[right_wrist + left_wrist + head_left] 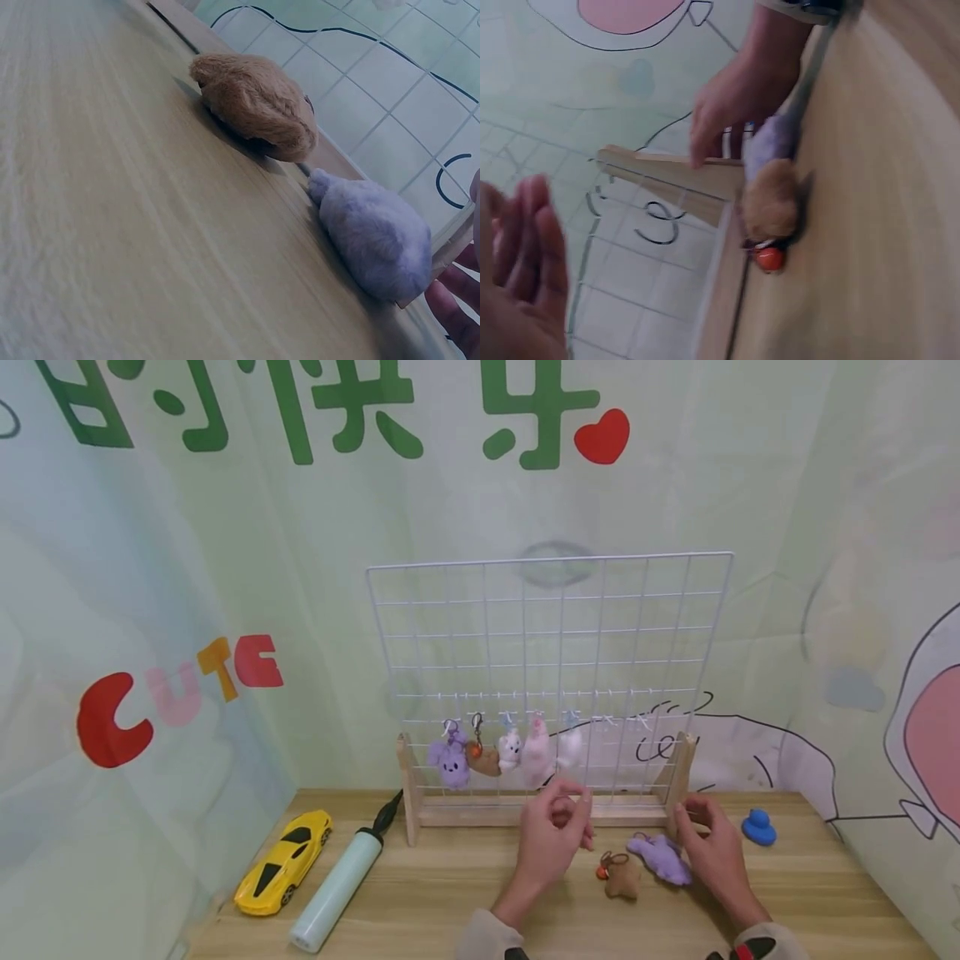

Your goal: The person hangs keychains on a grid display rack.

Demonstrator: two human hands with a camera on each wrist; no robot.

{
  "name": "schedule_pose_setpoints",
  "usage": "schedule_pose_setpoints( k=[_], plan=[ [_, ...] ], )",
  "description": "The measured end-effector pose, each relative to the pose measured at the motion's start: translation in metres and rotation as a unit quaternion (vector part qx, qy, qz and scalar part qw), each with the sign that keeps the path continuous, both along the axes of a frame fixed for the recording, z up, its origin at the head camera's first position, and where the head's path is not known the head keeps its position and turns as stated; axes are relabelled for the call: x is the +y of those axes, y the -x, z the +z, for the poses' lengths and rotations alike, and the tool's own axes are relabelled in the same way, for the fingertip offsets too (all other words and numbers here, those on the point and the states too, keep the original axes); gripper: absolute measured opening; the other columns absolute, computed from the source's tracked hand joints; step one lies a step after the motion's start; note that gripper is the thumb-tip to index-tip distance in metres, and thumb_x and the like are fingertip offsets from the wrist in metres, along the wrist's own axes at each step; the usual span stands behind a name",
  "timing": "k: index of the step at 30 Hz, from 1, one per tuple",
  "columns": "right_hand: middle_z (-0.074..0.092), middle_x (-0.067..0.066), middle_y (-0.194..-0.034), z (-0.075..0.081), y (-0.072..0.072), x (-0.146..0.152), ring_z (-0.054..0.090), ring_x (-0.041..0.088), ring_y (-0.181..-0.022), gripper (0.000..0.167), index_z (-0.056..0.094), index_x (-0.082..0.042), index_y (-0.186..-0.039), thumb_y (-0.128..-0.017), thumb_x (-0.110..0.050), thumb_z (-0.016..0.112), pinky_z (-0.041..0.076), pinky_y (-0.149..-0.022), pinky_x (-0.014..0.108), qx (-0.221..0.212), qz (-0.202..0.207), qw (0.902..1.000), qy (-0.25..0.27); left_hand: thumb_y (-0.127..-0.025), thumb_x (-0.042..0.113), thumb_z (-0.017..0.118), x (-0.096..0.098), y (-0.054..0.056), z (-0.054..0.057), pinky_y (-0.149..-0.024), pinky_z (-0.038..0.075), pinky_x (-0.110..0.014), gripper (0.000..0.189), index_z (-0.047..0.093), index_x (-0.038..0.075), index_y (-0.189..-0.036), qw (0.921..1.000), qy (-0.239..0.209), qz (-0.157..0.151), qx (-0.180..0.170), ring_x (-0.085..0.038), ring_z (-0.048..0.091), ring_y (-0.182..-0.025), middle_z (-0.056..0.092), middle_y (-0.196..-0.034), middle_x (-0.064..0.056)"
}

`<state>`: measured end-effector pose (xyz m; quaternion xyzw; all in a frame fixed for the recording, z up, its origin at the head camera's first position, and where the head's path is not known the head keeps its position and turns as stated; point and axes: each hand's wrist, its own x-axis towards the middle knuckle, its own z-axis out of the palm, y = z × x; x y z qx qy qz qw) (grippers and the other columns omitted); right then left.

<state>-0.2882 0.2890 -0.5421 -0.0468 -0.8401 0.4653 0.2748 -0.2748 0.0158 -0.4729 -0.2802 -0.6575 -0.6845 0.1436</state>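
Note:
In the head view my left hand (pixel 550 837) hovers before the rack's wooden base, fingers loosely bent and holding nothing. My right hand (pixel 714 852) is just right of a purple plush keychain (pixel 662 858) on the table, beside the rack's right foot. Its fingers are relaxed, with no thing visible in them. Between the hands lies a brown plush keychain (pixel 622 878) with an orange-red ball (pixel 769 259). The white wire grid rack (pixel 555 635) carries several hanging plush charms, among them a purple one (pixel 453 765), a brown one (pixel 484 759) and a pink one (pixel 536 755).
To the left on the wooden table (pixel 420 902) lie a yellow toy car (pixel 285 863) and a pale green hand pump (pixel 337 889) with a black nozzle. A blue rubber duck (pixel 759 827) sits at the right. A printed cloth backdrop (pixel 315 593) stands behind the rack.

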Motion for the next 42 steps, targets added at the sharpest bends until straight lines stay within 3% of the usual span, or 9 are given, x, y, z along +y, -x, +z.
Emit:
schedule_pose_setpoints(
  k=[6, 11, 15, 18, 21, 25, 31, 40, 42],
  plan=[
    [0.076, 0.025, -0.122, 0.0, -0.001, -0.001, 0.055, -0.02, -0.092, 0.027, 0.066, -0.002, -0.123, -0.108, -0.025, 0.068, 0.049, -0.075, 0.005, 0.005, 0.004, 0.9999, 0.008, -0.104, 0.012, 0.071, 0.009, -0.001, -0.026, -0.069, 0.061, -0.02, 0.011, 0.077, 0.005, -0.11, 0.9822, 0.159, -0.041, -0.091, -0.002, 0.072, -0.075, 0.082, -0.096, -0.011],
    [0.076, 0.025, -0.123, -0.001, -0.001, 0.0, 0.053, -0.022, -0.093, 0.03, 0.066, -0.002, -0.124, -0.108, -0.028, 0.067, 0.048, -0.075, 0.004, 0.001, 0.004, 1.0, 0.007, -0.097, 0.005, 0.076, 0.008, -0.005, -0.038, -0.055, 0.051, -0.017, 0.028, 0.077, 0.008, -0.125, 0.9571, 0.265, -0.055, -0.103, 0.003, 0.057, -0.061, 0.079, -0.122, -0.008],
    [0.076, 0.024, -0.123, -0.002, 0.0, 0.0, 0.052, -0.023, -0.093, 0.031, 0.066, -0.002, -0.124, -0.108, -0.028, 0.067, 0.048, -0.075, 0.004, 0.001, 0.004, 1.0, 0.005, -0.093, 0.008, 0.082, 0.007, -0.008, -0.042, -0.072, 0.056, -0.019, 0.034, 0.078, 0.011, -0.126, 0.9393, 0.331, -0.054, -0.071, 0.001, 0.065, -0.078, 0.08, -0.124, 0.0],
    [0.076, 0.023, -0.122, -0.002, 0.0, 0.001, 0.052, -0.023, -0.093, 0.031, 0.066, -0.002, -0.124, -0.108, -0.028, 0.067, 0.048, -0.075, 0.003, 0.0, 0.002, 1.0, 0.003, -0.093, 0.007, 0.083, 0.007, -0.009, -0.044, -0.081, 0.056, -0.016, 0.026, 0.08, 0.007, -0.118, 0.9411, 0.323, -0.06, -0.079, -0.001, 0.071, -0.09, 0.082, -0.109, -0.003],
    [0.076, 0.023, -0.123, -0.002, 0.0, 0.001, 0.051, -0.024, -0.093, 0.031, 0.066, -0.002, -0.124, -0.108, -0.029, 0.067, 0.047, -0.075, 0.003, -0.001, 0.001, 1.0, 0.001, -0.094, 0.006, 0.083, 0.007, -0.009, -0.046, -0.065, 0.055, -0.015, 0.023, 0.079, 0.003, -0.116, 0.9471, 0.295, -0.064, -0.11, -0.001, 0.068, -0.07, 0.081, -0.094, -0.007],
    [0.075, 0.023, -0.124, -0.002, 0.0, 0.001, 0.05, -0.025, -0.094, 0.033, 0.066, -0.002, -0.125, -0.109, -0.03, 0.066, 0.047, -0.076, 0.003, -0.003, 0.002, 1.0, 0.001, -0.094, 0.016, 0.086, 0.007, -0.01, -0.048, -0.061, 0.051, -0.014, 0.031, 0.078, 0.007, -0.122, 0.9442, 0.305, -0.053, -0.112, 0.005, 0.06, -0.065, 0.075, -0.08, 0.0],
    [0.075, 0.024, -0.124, 0.0, -0.002, 0.001, 0.05, -0.024, -0.094, 0.033, 0.066, -0.002, -0.125, -0.109, -0.031, 0.066, 0.048, -0.076, 0.004, -0.009, 0.004, 1.0, 0.0, -0.098, 0.018, 0.082, 0.011, -0.012, -0.051, -0.058, 0.045, -0.013, 0.014, 0.082, 0.011, -0.109, 0.94, 0.331, -0.036, -0.075, 0.008, 0.053, -0.062, 0.073, -0.074, 0.005],
    [0.075, 0.024, -0.126, 0.001, -0.002, 0.001, 0.05, -0.024, -0.094, 0.034, 0.066, -0.002, -0.126, -0.109, -0.032, 0.066, 0.047, -0.076, 0.004, -0.015, 0.007, 0.9999, 0.002, -0.091, 0.02, 0.089, 0.013, -0.015, -0.05, -0.059, 0.043, -0.015, 0.012, 0.078, 0.016, -0.094, 0.9348, 0.343, -0.016, -0.09, 0.007, 0.051, -0.061, 0.068, -0.069, 0.008],
    [0.074, 0.025, -0.127, 0.001, -0.002, 0.001, 0.05, -0.025, -0.094, 0.035, 0.065, -0.002, -0.127, -0.109, -0.032, 0.065, 0.047, -0.077, 0.004, -0.017, 0.007, 0.9998, 0.002, -0.092, 0.014, 0.087, 0.014, -0.016, -0.05, -0.059, 0.044, -0.015, 0.011, 0.076, 0.014, -0.093, 0.9388, 0.333, -0.018, -0.088, 0.007, 0.052, -0.061, 0.07, -0.071, 0.005]
  ],
)
